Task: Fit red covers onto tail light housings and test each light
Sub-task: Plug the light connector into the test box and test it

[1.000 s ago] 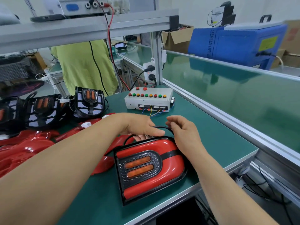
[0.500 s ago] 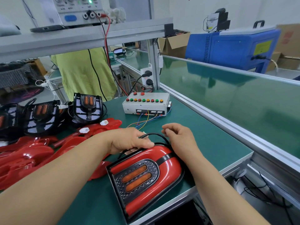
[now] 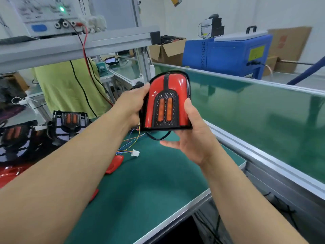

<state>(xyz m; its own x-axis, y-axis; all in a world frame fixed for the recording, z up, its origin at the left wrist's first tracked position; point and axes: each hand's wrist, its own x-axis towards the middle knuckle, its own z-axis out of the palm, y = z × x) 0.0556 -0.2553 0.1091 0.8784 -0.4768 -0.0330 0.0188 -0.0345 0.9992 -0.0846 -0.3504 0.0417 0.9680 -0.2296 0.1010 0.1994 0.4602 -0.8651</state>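
Both hands grip the tail light (image 3: 166,101) upright above the bench (image 3: 158,191). Left hand (image 3: 131,104) clasps one edge, right hand (image 3: 191,131) the other, thumb on red cover (image 3: 177,85).

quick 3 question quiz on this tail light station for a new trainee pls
1. True or false: the tail light lies flat on the green bench mat.
2. What hangs beneath the tail light? A a black cable B a metal chain C a red strap
3. Fill in: the left hand and right hand hold the tail light with its rounded end pointing ____.
Key: 1 false; 2 A; 3 up
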